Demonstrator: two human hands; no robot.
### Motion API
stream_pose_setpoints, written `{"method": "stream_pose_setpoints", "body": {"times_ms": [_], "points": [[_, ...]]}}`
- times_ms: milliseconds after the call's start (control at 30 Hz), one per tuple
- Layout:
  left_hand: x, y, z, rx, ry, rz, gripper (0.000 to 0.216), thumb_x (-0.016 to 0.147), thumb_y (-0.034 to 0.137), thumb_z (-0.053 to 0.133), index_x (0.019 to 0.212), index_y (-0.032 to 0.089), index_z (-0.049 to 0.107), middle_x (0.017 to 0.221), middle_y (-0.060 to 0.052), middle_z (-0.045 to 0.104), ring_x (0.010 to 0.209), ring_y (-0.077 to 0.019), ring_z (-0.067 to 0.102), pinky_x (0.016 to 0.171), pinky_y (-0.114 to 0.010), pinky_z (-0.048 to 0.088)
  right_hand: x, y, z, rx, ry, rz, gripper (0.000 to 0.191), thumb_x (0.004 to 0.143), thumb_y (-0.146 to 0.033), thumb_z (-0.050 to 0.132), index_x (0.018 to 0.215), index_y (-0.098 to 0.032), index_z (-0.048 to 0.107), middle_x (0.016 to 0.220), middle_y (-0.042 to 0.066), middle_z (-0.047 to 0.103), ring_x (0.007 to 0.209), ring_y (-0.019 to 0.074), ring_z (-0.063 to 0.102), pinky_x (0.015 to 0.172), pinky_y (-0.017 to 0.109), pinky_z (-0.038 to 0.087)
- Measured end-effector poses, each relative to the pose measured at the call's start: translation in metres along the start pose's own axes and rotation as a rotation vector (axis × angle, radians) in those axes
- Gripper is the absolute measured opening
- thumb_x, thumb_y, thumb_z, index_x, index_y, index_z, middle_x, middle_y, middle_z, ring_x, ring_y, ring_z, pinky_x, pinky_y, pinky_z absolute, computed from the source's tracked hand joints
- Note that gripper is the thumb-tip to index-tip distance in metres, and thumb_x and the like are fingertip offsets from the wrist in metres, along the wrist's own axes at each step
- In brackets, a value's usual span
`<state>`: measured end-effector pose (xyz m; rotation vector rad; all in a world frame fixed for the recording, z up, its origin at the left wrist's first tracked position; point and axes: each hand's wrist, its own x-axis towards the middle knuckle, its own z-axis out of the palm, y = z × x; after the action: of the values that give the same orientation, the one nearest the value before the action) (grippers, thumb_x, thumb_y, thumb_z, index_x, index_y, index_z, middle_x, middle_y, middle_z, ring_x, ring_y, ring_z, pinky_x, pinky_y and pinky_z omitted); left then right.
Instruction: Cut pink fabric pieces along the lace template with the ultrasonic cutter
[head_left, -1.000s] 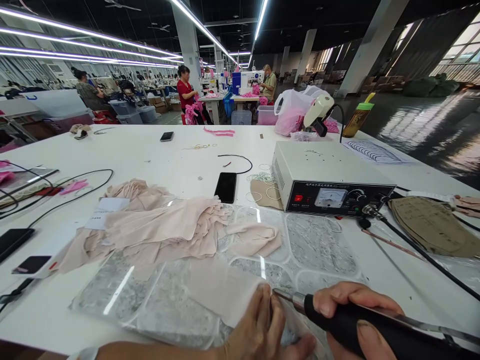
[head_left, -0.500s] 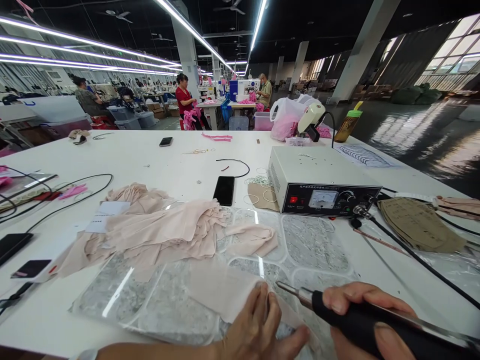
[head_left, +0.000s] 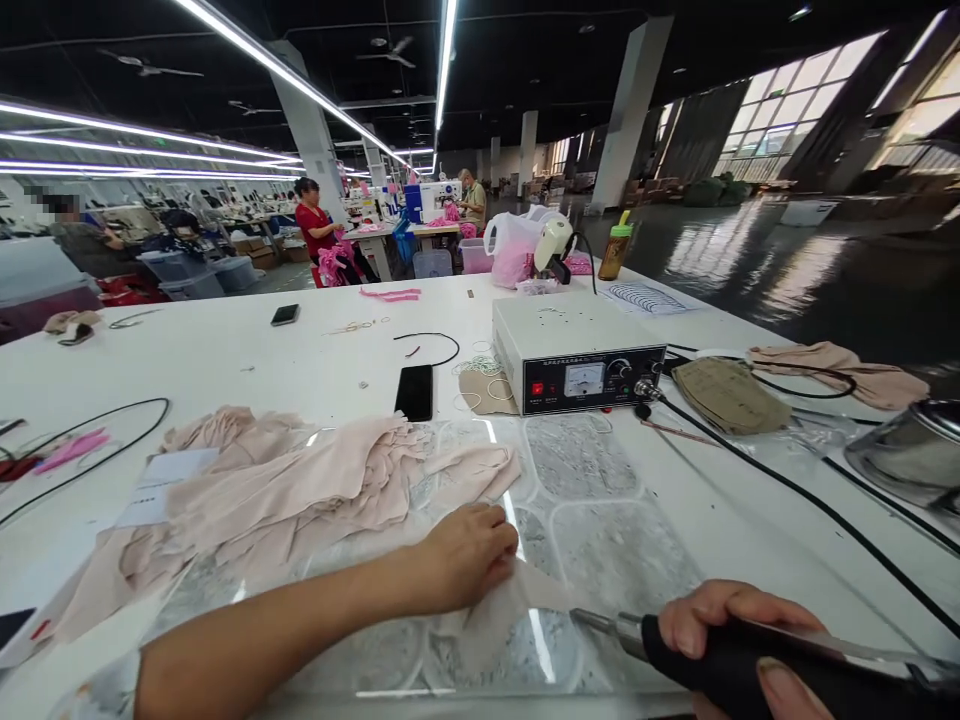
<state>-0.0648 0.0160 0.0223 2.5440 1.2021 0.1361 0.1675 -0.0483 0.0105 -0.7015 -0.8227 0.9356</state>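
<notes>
My left hand [head_left: 476, 555] is closed, with its fingers curled on a sheer beige fabric piece [head_left: 499, 620] that hangs below it over the mat. In my right hand [head_left: 739, 630] is a black handheld tool [head_left: 787, 660] with a tapered metal tip [head_left: 600, 625]. The tip points left, close to the lower right side of the fabric piece; whether they touch I cannot tell. Both hands are over a clear mat with grey marbled squares [head_left: 615, 540]. Left of them lies a pile of beige fabric pieces [head_left: 300, 480], and a loose beige piece [head_left: 480, 470] rests just beyond my left hand.
Behind the mat stands a control box [head_left: 577, 330]; its black cable [head_left: 742, 480] runs to the right. Nearby are a phone [head_left: 415, 392], olive fabric pieces [head_left: 731, 395], a plastic bag [head_left: 517, 245] and a bottle [head_left: 616, 250]. Several people work farther back.
My left hand has moved away from me and slightly left, gathering the fabric piece that lay flat under its fingers. The tool is still in my right hand. The view has turned right.
</notes>
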Motion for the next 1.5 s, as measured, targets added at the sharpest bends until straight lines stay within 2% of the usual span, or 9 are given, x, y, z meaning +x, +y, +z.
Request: {"method": "stream_pose_setpoints", "body": {"times_ms": [133,333,500,633,767,933,1100,1300,1500], "points": [[0.023,-0.007,0.001,-0.035,-0.031,-0.079,0.006,0.083,0.016,0.059,0.077,0.017,0.062,0.073,0.001,0.064,0.064,-0.0135,0.061,0.055,-0.02,0.042,0.018,0.011,0.015,0.004,0.148,-0.118,0.016,0.067,-0.025,0.07,0.078,-0.021,0.059,0.068,-0.001,0.057,0.051,0.0139,0.056,0.049,0.032,0.051],[0.025,-0.014,-0.005,-0.01,0.013,-0.091,0.019,0.091,0.022,0.05,0.104,0.013,0.062,0.08,-0.004,0.065,0.066,-0.0169,0.063,0.057,-0.024,0.047,0.036,0.021,0.016,0.032,0.31,-0.187,0.013,0.064,-0.026,0.06,0.075,-0.02,0.059,0.065,-0.002,0.056,0.048,0.013,0.053,0.049,0.031,0.047],[0.006,-0.019,-0.013,0.046,0.035,0.335,0.032,0.086,0.021,0.064,0.117,0.026,0.062,0.126,-0.007,0.057,0.109,-0.0237,0.058,0.094,-0.037,0.045,0.013,0.006,0.011,0.06,0.345,-0.094,0.012,0.065,-0.029,0.059,0.073,-0.019,0.058,0.063,-0.001,0.055,0.042,0.013,0.05,0.039,0.029,0.042],[0.024,-0.019,-0.013,0.077,0.027,0.614,0.022,0.093,0.022,0.057,0.114,0.023,0.063,0.13,-0.009,0.056,0.111,-0.0234,0.057,0.095,-0.036,0.044,-0.003,-0.001,0.008,0.1,0.365,-0.03,0.015,0.062,-0.03,0.062,0.071,-0.019,0.059,0.062,0.0,0.055,0.04,0.0125,0.05,0.037,0.028,0.041],[0.059,-0.016,-0.009,0.03,-0.105,0.62,0.011,0.086,0.019,0.065,0.096,0.022,0.066,0.116,-0.005,0.062,0.102,-0.0196,0.06,0.091,-0.03,0.046,-0.009,-0.003,0.006,0.091,0.366,-0.04,0.014,0.065,-0.031,0.061,0.072,-0.019,0.058,0.063,-0.001,0.054,0.041,0.0118,0.05,0.038,0.027,0.042],[0.078,-0.016,-0.002,0.043,0.004,0.439,0.016,0.092,0.012,0.049,0.085,0.016,0.062,0.089,-0.006,0.06,0.082,-0.0181,0.059,0.077,-0.03,0.049,-0.011,-0.003,0.001,0.078,0.403,-0.131,0.016,0.066,-0.032,0.059,0.074,-0.018,0.06,0.065,0.0,0.053,0.042,0.0116,0.05,0.039,0.027,0.042],[0.071,-0.015,-0.004,0.021,0.016,0.459,0.02,0.088,0.013,0.053,0.104,0.018,0.064,0.11,-0.009,0.057,0.098,-0.0239,0.056,0.088,-0.04,0.046,-0.009,0.001,0.003,0.096,0.478,-0.19,0.014,0.067,-0.03,0.061,0.075,-0.019,0.061,0.067,-0.001,0.055,0.043,0.0117,0.052,0.041,0.027,0.043],[0.078,-0.01,-0.007,-0.1,-0.117,0.501,0.02,0.081,0.007,0.061,0.095,0.02,0.067,0.096,-0.002,0.059,0.082,-0.0132,0.06,0.073,-0.021,0.05,-0.007,0.012,0.006,0.12,0.524,-0.239,0.013,0.066,-0.029,0.061,0.075,-0.019,0.06,0.068,-0.001,0.055,0.046,0.0122,0.052,0.042,0.028,0.044],[0.085,-0.011,-0.004,-0.233,-0.163,0.439,0.011,0.085,0.009,0.06,0.085,0.017,0.068,0.091,-0.001,0.06,0.073,-0.0107,0.06,0.068,-0.019,0.049,-0.004,0.015,0.007,0.119,0.583,-0.245,0.013,0.064,-0.028,0.063,0.074,-0.019,0.06,0.068,-0.001,0.057,0.045,0.0123,0.052,0.043,0.029,0.043]]}}
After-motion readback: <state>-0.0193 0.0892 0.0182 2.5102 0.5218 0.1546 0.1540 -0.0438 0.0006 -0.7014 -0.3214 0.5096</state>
